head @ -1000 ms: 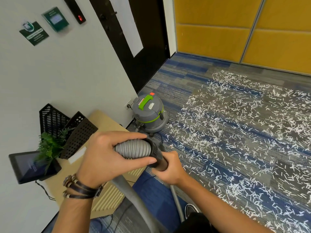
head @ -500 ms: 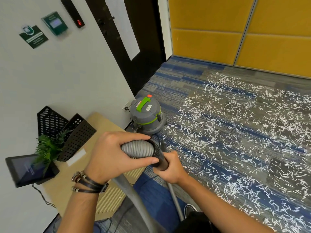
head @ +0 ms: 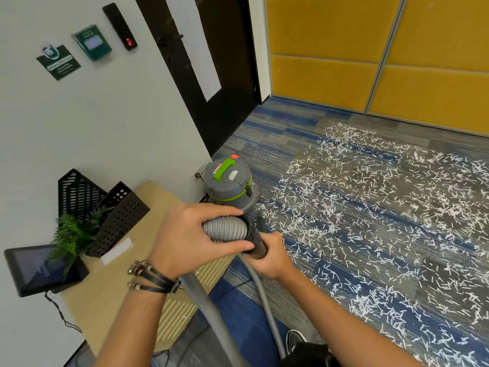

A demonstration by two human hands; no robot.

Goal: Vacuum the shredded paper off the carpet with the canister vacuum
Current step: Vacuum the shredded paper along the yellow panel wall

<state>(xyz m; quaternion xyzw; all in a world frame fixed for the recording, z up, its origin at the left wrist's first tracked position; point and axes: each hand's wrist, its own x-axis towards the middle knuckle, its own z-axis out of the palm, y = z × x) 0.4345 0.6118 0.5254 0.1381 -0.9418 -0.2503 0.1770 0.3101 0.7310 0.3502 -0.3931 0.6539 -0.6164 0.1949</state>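
Grey ribbed hose (head: 225,229) gripped by the left hand (head: 189,238), fingers curled over it; the right hand (head: 273,258) clasps the black tube end (head: 256,242) joined to it. Beyond both hands the grey-and-green canister vacuum (head: 229,185) stands by the wall; white shredded paper (head: 370,207) litters the blue-grey carpet (head: 277,144) beside it.

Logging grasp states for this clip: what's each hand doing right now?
Left hand: closed around the ribbed grey vacuum hose.
Right hand: closed around the black tube at the hose's end.
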